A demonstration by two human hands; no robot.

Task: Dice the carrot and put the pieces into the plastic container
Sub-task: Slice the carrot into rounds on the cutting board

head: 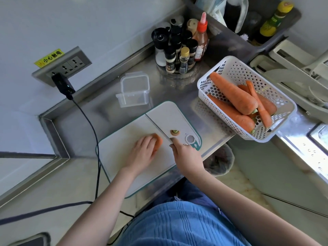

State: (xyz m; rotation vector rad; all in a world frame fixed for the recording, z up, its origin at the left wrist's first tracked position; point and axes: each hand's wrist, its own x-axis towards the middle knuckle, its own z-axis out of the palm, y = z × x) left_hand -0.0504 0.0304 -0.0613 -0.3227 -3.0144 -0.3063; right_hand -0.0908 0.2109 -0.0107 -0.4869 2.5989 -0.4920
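Starting at the wall on the left, a yellow sticker [49,57] above the sockets reads 小心触电. Farther right, the empty plastic container [134,89] waits on the steel desk [110,102], just beyond the cutting board [124,160]. On the board, the left hand [142,154] presses down over the carrot [158,142], fingers curled on it. The right hand [186,157] is clamped on the handle of the knife [157,125], whose blade lies across the board just right of the carrot. A trimmed top [175,132] lies beside it, so dicing has barely begun; next, I judge, comes slicing lengthwise, fingertips tucked clear. The spice labels are too small to read.
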